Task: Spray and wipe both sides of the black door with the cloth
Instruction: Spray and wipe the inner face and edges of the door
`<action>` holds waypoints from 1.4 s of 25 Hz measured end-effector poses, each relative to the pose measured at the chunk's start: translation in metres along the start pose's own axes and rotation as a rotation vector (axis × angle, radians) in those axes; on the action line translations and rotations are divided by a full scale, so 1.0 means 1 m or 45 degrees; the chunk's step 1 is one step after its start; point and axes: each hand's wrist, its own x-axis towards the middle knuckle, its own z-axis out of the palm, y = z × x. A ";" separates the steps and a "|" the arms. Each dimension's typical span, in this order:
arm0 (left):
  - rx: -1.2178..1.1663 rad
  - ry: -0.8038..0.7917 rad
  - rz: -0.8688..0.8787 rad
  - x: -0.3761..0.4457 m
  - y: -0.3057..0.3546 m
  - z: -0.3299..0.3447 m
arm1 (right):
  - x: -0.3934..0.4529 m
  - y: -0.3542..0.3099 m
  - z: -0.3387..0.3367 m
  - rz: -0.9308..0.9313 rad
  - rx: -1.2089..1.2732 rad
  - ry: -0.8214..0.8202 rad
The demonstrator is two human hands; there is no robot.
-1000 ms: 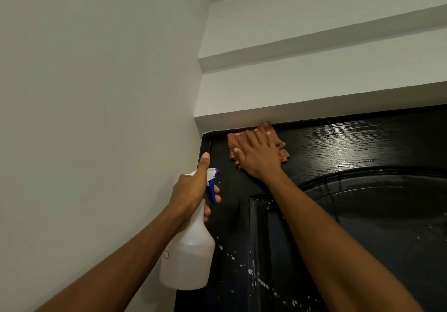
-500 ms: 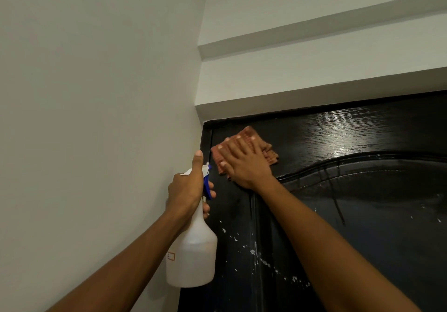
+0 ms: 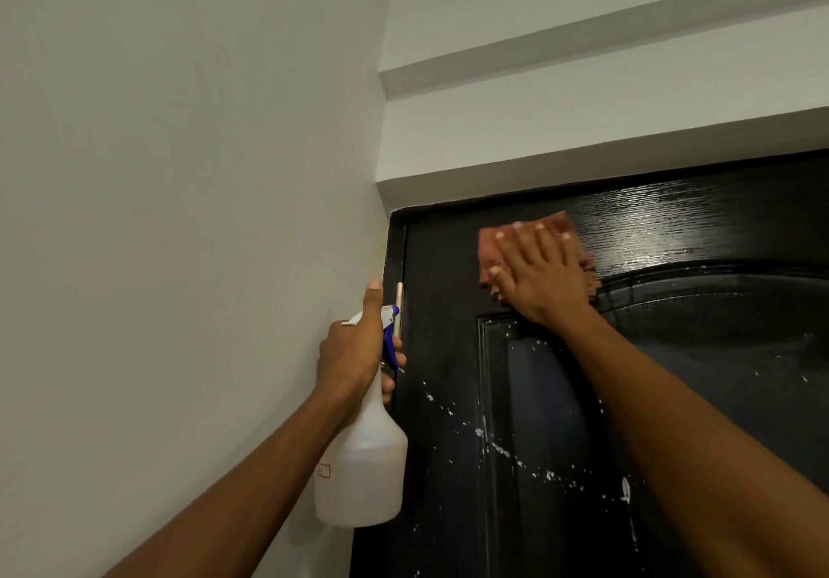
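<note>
Nearest, the left hand (image 3: 359, 353) grasps the spray bottle (image 3: 363, 465) by its neck, thumb up along the head and fingers curled around the trigger, seemingly kept ready. Farther up, the right hand (image 3: 538, 277) reaches with straight, spread fingers pressing the cloth (image 3: 489, 250) flat against the black door (image 3: 673, 398), probably to wipe its wet top panel.

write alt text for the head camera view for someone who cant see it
A person's right hand presses a reddish cloth flat against the top of a black door, while the left hand grips a white spray bottle. White droplets speckle the door below.
</note>
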 end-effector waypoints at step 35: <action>0.117 0.101 -0.134 -0.066 -0.029 -0.026 | -0.118 -0.199 0.067 -0.361 0.147 0.010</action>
